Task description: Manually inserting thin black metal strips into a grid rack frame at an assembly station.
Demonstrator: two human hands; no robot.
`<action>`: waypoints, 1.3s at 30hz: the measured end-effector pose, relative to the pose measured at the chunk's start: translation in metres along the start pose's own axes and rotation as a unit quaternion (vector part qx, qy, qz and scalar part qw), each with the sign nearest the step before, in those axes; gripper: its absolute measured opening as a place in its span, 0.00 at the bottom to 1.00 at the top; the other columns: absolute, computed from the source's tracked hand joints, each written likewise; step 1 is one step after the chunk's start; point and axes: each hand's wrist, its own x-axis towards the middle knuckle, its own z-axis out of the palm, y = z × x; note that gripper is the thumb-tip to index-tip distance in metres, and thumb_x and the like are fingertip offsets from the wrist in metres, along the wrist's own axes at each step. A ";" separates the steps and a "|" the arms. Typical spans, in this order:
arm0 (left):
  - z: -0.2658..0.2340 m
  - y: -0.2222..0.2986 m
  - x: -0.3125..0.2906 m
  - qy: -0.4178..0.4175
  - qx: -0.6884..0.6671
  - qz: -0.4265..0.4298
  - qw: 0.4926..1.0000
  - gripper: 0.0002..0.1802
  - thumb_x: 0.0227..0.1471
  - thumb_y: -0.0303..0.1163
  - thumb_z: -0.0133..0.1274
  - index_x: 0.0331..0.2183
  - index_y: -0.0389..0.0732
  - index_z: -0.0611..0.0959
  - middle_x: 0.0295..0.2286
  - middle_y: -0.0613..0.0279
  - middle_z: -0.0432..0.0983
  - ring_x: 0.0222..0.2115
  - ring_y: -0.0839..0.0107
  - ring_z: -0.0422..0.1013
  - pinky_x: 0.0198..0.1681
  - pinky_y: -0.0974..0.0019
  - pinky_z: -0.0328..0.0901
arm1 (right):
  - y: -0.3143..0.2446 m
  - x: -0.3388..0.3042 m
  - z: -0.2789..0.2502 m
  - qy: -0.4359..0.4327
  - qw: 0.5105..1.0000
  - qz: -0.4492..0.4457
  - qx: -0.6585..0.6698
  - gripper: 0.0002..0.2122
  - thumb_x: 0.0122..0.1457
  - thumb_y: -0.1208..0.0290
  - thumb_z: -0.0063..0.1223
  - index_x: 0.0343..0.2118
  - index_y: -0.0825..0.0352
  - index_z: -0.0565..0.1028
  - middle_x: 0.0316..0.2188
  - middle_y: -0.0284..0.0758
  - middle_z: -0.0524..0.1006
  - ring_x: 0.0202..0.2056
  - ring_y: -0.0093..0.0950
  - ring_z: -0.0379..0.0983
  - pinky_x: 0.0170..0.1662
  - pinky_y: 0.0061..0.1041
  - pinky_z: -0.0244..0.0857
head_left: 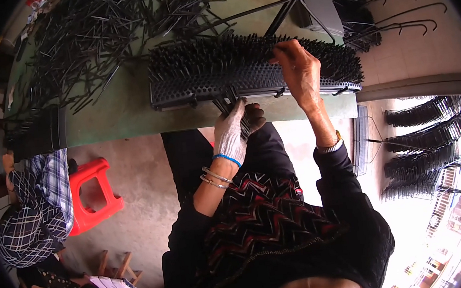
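A long black perforated rack (219,82) lies along the table's near edge, its far rows filled with upright thin black sticks (200,57). The near rows of holes are bare. My left hand (233,128), in a pale knitted glove with darkened fingertips, is closed round a bundle of black sticks (225,101) just in front of the rack. Bare, my right hand (300,70) hangs over the right half of the rack. Its thumb and fingers are pinched together at the standing sticks; what they hold, if anything, is too small to make out.
Loose black sticks (93,40) lie heaped on the green table (127,112) at far left. Thin metal rods (246,15) cross behind the rack. A red stool (94,193) and another person (32,218) are at left. Filled racks (429,136) stand at right.
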 end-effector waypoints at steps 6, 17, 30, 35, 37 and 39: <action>-0.002 0.001 -0.002 -0.011 -0.008 0.005 1.000 0.08 0.59 0.32 0.51 0.34 0.37 0.76 0.27 0.56 0.77 0.25 0.66 0.76 0.26 0.62 0.76 | 0.000 0.004 -0.003 -0.021 0.999 0.001 0.026 0.04 0.59 0.78 0.52 0.37 0.70 0.75 0.28 0.36 0.80 0.31 0.21 0.80 0.32 0.18 0.69; 0.004 0.002 -0.011 0.012 0.074 -0.021 0.997 0.13 0.59 0.37 0.53 0.40 0.39 0.79 0.23 0.62 0.74 0.18 0.78 0.68 0.18 0.72 0.64 | -0.002 0.013 -0.008 -0.075 0.997 -0.009 0.006 0.05 0.59 0.78 0.53 0.37 0.71 0.76 0.29 0.37 0.79 0.31 0.23 0.80 0.31 0.19 0.69; 0.004 0.001 -0.017 -0.014 0.053 0.005 0.998 0.12 0.60 0.37 0.51 0.37 0.37 0.78 0.24 0.58 0.76 0.18 0.77 0.68 0.17 0.74 0.60 | 0.011 0.008 0.015 -0.012 0.972 -0.139 -0.190 0.07 0.52 0.68 0.62 0.35 0.57 0.81 0.28 0.31 0.72 0.31 0.29 0.72 0.34 0.28 0.67; 0.006 0.000 -0.022 -0.018 0.037 0.000 0.999 0.12 0.59 0.36 0.52 0.38 0.35 0.78 0.26 0.56 0.77 0.18 0.75 0.69 0.17 0.74 0.60 | 0.012 0.006 0.018 0.038 0.955 -0.179 -0.234 0.07 0.53 0.67 0.61 0.35 0.57 0.82 0.26 0.31 0.71 0.28 0.29 0.70 0.31 0.28 0.66; 0.005 0.000 -0.023 -0.019 0.034 0.000 0.999 0.12 0.59 0.36 0.53 0.38 0.35 0.78 0.26 0.55 0.77 0.18 0.75 0.69 0.17 0.74 0.60 | 0.011 0.006 0.019 0.053 0.950 -0.186 -0.246 0.07 0.52 0.66 0.61 0.35 0.57 0.82 0.25 0.31 0.70 0.28 0.29 0.70 0.31 0.28 0.65; 0.005 -0.001 -0.025 -0.021 0.032 -0.002 0.999 0.13 0.59 0.35 0.53 0.38 0.35 0.78 0.25 0.55 0.77 0.18 0.75 0.69 0.17 0.74 0.60 | 0.013 0.006 0.018 0.054 0.952 -0.169 -0.250 0.08 0.53 0.66 0.61 0.35 0.58 0.82 0.25 0.31 0.71 0.29 0.29 0.70 0.32 0.28 0.65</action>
